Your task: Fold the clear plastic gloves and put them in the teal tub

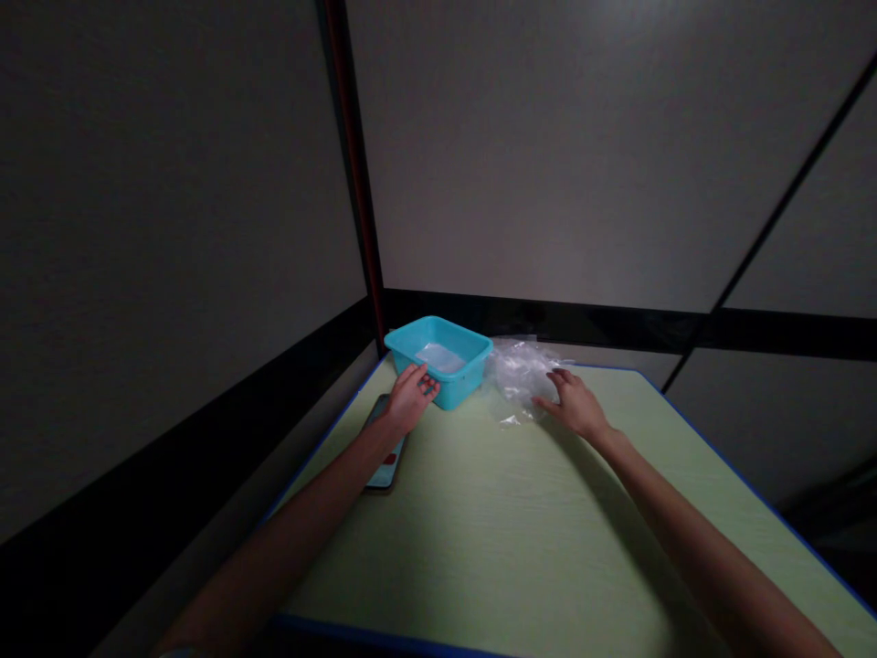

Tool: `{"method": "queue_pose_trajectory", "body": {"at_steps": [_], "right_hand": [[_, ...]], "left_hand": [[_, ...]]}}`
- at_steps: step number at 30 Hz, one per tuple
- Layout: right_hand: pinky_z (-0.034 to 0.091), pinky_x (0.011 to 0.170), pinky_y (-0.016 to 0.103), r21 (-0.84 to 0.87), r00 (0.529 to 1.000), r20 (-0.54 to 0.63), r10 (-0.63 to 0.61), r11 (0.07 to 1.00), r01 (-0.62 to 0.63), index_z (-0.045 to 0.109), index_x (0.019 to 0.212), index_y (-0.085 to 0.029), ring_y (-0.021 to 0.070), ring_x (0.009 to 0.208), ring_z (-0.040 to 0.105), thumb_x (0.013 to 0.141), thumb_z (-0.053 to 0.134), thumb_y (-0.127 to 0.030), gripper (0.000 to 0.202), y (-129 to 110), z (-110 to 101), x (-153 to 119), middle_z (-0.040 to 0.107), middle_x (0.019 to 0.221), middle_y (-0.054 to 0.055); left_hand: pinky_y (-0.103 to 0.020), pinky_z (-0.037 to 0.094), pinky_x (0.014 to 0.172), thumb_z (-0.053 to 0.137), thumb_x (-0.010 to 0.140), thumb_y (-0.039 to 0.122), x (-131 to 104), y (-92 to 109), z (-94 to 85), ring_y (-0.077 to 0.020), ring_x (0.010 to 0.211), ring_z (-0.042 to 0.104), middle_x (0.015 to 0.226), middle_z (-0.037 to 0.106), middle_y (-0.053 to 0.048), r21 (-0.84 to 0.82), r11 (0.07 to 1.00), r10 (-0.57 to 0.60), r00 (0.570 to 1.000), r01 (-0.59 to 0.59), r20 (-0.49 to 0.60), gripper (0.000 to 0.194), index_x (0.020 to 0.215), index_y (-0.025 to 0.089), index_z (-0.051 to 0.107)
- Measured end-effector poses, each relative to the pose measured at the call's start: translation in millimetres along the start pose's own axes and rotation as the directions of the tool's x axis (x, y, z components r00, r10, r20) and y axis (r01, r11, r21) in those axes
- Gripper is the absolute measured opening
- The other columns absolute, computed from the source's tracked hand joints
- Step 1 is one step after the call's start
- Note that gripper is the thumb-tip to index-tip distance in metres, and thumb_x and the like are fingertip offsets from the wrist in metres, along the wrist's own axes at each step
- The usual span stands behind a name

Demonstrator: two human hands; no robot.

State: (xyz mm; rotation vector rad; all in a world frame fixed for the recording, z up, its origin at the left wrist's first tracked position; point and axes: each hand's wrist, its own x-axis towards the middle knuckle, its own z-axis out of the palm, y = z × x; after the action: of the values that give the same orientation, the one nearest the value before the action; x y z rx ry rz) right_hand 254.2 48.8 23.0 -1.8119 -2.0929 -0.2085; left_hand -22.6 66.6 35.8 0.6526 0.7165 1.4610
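**Right hand (579, 405) spreading beside clear plastic (513, 373), left hand (409, 398) standing at the tub (458, 390)**

The right hand is holding its thumb and fingers apart at the right edge of the crumpled plastic, which is lying just right of the tub; whether it is touching, I cannot tell. The left hand is keeping its fingers loosely bent and apart at the tub's near wall, seemingly gripping nothing; contact is also unclear. A pale sheet (439, 356) is lying inside the tub. A phone (385, 473) is resting on the table (480, 530), nearer than the tub, partly under the left arm.

For good handling, soft fingertips are probably serving better than a hard pinch, since such thin film is easily slipping and clinging. The phone is showing a lit screen with a red patch, but no brand, label or writing is being readable.
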Motion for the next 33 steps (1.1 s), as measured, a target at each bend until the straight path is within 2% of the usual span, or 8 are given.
{"method": "queue_pose_trajectory", "body": {"at_steps": [4,14,17,22,25,28,31,33], "right_hand": [[0.038,0.085,0.039,-0.038,0.999,0.001,0.049,0.998,-0.048,0.050,0.113,-0.011,0.0301,0.111,0.039,0.074,0.053,-0.045,0.052,-6.5,9.8,-2.1,0.041,0.125,0.016],[0.040,0.083,0.034,-0.054,0.999,0.010,0.036,0.998,-0.035,0.068,0.083,-0.016,0.0260,0.103,0.048,0.077,0.051,-0.024,0.020,-10.0,20.6,-8.3,0.054,0.115,0.010],[0.039,0.085,0.035,-0.048,1.000,-0.011,0.012,0.999,-0.012,0.069,0.081,-0.016,0.0254,0.103,0.049,0.079,0.046,-0.019,0.023,-10.8,16.1,-10.8,0.056,0.113,0.009],[0.039,0.086,0.033,-0.016,0.997,-0.070,-0.022,1.000,0.021,0.067,0.083,-0.015,0.0235,0.103,0.048,0.084,0.039,-0.024,0.029,-10.8,-3.5,-14.9,0.054,0.115,0.008],[0.039,0.086,0.030,0.024,0.994,-0.097,-0.052,0.998,0.055,0.065,0.083,-0.016,0.0211,0.102,0.050,0.085,0.037,-0.027,0.031,-13.1,-19.2,-22.2,0.055,0.115,0.007],[0.040,0.082,0.030,0.177,0.991,-0.103,-0.083,0.979,0.101,0.062,0.088,-0.016,0.0213,0.097,0.054,0.086,0.034,-0.030,0.031,-19.1,-35.0,-35.3,0.059,0.107,0.009],[0.043,0.068,0.031,0.395,0.995,-0.020,-0.096,0.913,0.096,0.059,0.080,-0.017,0.0214,0.076,0.059,0.086,0.033,-0.036,0.032,-26.5,-47.1,-49.6,0.064,0.082,0.008],[0.043,0.060,0.029,0.594,0.991,0.083,-0.103,0.803,0.033,0.055,0.069,-0.017,0.0194,0.064,0.058,0.085,0.035,-0.042,0.035,-30.0,-50.6,-56.8,0.061,0.068,0.005]], "left_hand": [[-0.021,0.042,0.059,0.055,0.070,0.011,3.8,-4.1,-0.3,-0.0065,0.050,0.049,0.051,0.048,0.005,-0.002,1.000,0.000,1.000,0.000,-0.024,0.017,0.062,0.017,0.041],[-0.023,0.044,0.060,0.057,0.066,0.010,3.5,-4.5,2.1,-0.0083,0.052,0.051,0.053,0.049,0.004,0.042,0.999,0.024,0.997,-0.021,-0.077,0.016,0.062,0.017,0.043],[-0.023,0.044,0.060,0.053,0.066,0.010,0.2,-5.0,2.9,-0.0090,0.053,0.053,0.055,0.050,0.002,0.068,0.997,0.048,0.993,-0.041,-0.109,0.012,0.063,0.017,0.044],[-0.019,0.039,0.055,0.048,0.065,0.012,-14.9,-14.4,3.8,-0.0076,0.051,0.049,0.055,0.047,0.005,0.161,0.977,0.162,0.977,-0.139,-0.138,0.008,0.066,0.017,0.043],[-0.020,0.038,0.057,0.054,0.059,0.008,-32.8,-26.1,8.4,-0.0089,0.058,0.050,0.061,0.050,0.004,0.256,0.944,0.230,0.971,-0.208,-0.059,0.016,0.069,0.018,0.048],[-0.023,0.038,0.072,0.060,0.049,0.000,-54.2,-39.5,14.5,-0.0142,0.080,0.052,0.080,0.056,0.001,0.383,0.876,0.269,0.956,-0.293,0.115,0.033,0.076,0.018,0.055],[-0.032,0.030,0.093,0.063,0.048,0.000,-71.3,-50.8,16.7,-0.0222,0.109,0.041,0.114,0.048,-0.005,0.553,0.649,0.246,0.833,-0.522,0.496,0.061,0.104,0.020,0.052],[-0.035,0.020,0.101,0.066,0.049,0.002,-76.8,-55.8,15.5,-0.0243,0.119,0.030,0.128,0.037,-0.008,0.573,0.547,0.189,0.757,-0.610,0.625,0.076,0.118,0.021,0.042]]}}
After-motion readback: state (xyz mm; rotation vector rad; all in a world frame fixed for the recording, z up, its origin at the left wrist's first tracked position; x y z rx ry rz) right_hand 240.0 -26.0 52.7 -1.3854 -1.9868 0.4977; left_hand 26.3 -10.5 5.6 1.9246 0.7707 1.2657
